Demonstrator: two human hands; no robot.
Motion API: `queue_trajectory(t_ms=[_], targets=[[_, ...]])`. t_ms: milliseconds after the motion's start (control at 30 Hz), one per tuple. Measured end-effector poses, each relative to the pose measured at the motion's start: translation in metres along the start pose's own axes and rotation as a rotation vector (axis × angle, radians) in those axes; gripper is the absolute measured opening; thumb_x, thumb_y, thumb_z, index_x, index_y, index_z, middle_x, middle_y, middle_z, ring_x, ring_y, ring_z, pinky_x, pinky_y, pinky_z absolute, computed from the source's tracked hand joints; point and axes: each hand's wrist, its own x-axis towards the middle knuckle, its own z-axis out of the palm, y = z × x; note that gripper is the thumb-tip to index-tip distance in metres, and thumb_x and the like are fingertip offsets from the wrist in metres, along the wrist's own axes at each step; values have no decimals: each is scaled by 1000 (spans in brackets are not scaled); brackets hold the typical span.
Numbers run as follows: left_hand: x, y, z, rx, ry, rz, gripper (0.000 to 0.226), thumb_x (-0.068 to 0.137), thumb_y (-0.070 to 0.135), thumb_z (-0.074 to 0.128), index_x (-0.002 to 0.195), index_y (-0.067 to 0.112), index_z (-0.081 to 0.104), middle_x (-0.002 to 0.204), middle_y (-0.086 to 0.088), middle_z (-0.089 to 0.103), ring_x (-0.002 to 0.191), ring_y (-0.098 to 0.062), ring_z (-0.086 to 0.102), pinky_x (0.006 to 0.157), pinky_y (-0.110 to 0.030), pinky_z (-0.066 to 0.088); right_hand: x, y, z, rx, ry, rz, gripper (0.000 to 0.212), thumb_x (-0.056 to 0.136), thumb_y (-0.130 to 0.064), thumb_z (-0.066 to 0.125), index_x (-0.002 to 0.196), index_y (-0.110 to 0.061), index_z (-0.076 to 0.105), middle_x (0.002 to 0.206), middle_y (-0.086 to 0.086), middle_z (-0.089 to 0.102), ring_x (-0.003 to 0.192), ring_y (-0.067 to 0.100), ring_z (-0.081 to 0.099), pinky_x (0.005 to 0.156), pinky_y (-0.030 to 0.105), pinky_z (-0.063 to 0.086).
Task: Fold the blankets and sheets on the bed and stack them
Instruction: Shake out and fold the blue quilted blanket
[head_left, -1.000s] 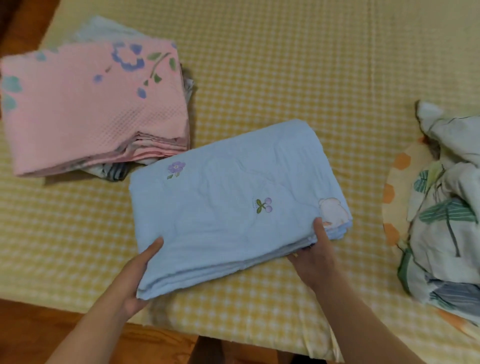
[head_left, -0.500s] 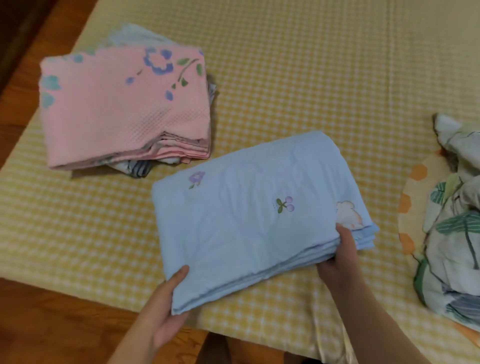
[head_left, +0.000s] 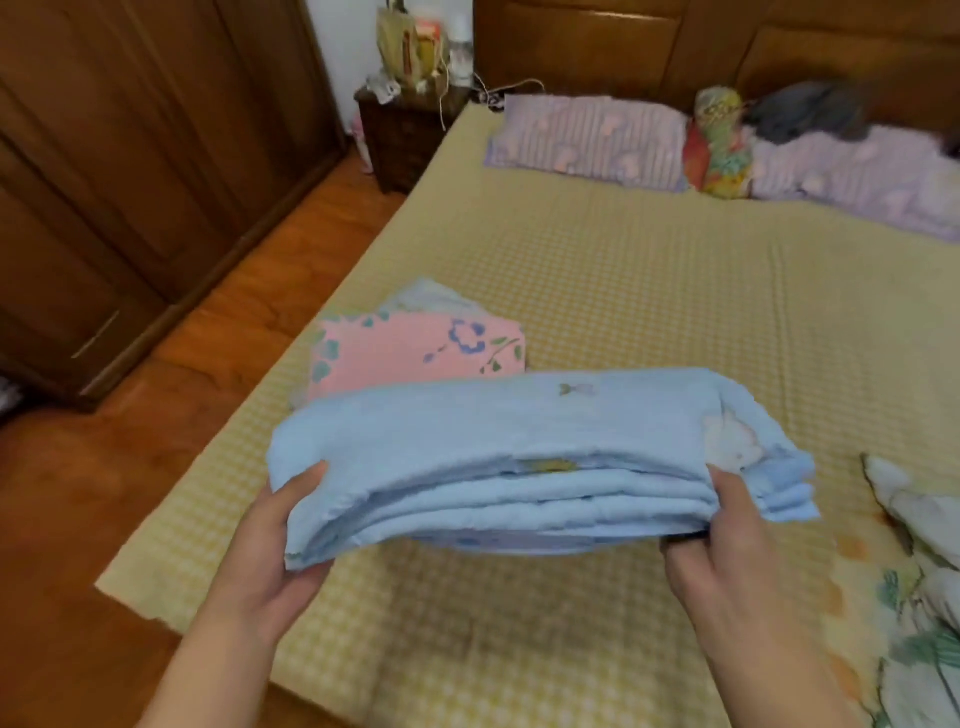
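Blanket (head_left: 519, 447), pale blue and quilted, folded into a thick soft slab of about 4 layers, held up clear of the bed (head_left: 649, 291) with a shadow beneath. Small embroidered motifs on top, a pale patch near the right corner, layered edges facing the camera. Gripped at the left end by the left hand (head_left: 270, 545), thumb on top and fingers curled underneath; pinched at the right end by the right hand (head_left: 727, 545), thumb over the upper fold, fingers hidden below. Just behind, partly covered by the blue slab: pink waffle-textured blanket (head_left: 410, 353) with blue flowers, folded flat on a stack, lower pieces barely visible. At right, cut by the frame edge: crumpled leaf-print sheet (head_left: 914, 597). Yellow checked bed cover, 2 lilac pillows (head_left: 587, 140) by the wooden headboard, bright bundle between them, blurred. Dark nightstand (head_left: 405, 135) with cluttered, indistinct items; wooden wardrobe (head_left: 130, 156); wood floor (head_left: 78, 519).
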Motion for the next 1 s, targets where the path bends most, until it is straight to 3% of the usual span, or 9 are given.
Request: queue_trajectory(t_ms=[33,67,133,233,300,400,633,800,1000], targets=[[2,19,-8,20,34,77,71,31,44,97,95,17,83,94,-4,79,84,-17,77,67,-33,63,10,4,23,-5,-60,7,35,89,-15,59,121,-4,65,111,13,71,102,23,68,84,27,59],[7,40,-16,33,95,93,55,36,43,96,85,20,84,83,2,79,76,-13,77,65,-31,63,20,9,46,-33,-47,4,37,76,-18,73,111,-8,67,99,9,71,89,19,69,74,24,59],[28,65,-29,61,161,107,28,77,35,80,97,15,78,80,3,78,74,-13,76,73,-35,60,37,28,84,-78,-76,33,52,49,-26,88,95,-15,66,84,5,65,71,14,64,59,20,55],[72,64,-62,122,244,7,33,102,38,55,122,15,67,109,-6,77,94,-25,72,89,-42,54,50,59,110,-119,-111,187,16,91,-19,61,105,-13,65,87,8,72,73,18,70,62,26,60],[90,43,-84,243,407,-47,31,102,36,55,125,16,61,116,-9,67,89,-27,64,79,-38,53,52,77,96,-307,24,300,11,100,-17,49,103,-14,60,92,10,68,80,22,68,73,37,60],[85,-12,-98,284,524,-208,24,104,29,53,122,14,53,101,-12,53,75,-27,55,64,-34,48,33,93,46,-632,232,413,10,102,-13,47,95,-9,53,88,11,54,77,23,62,72,42,57],[45,-146,-20,350,102,-635,19,99,16,58,113,5,62,82,-11,69,69,-26,67,61,-31,51,-32,40,-100,-827,418,549,18,98,-7,52,111,3,61,93,14,66,85,28,70,70,37,56],[43,-197,103,494,-25,-537,13,99,16,53,103,9,64,79,-10,69,61,-23,64,59,-29,47,-55,-57,-172,-613,575,410,20,101,-9,52,117,2,60,104,15,69,91,26,70,71,36,55],[-7,-278,251,649,-311,-599,12,98,17,57,103,10,65,79,-8,69,65,-22,65,58,-30,51,-72,-147,-262,-479,569,297,29,101,-17,53,128,-5,53,102,10,70,85,20,73,81,37,59]])
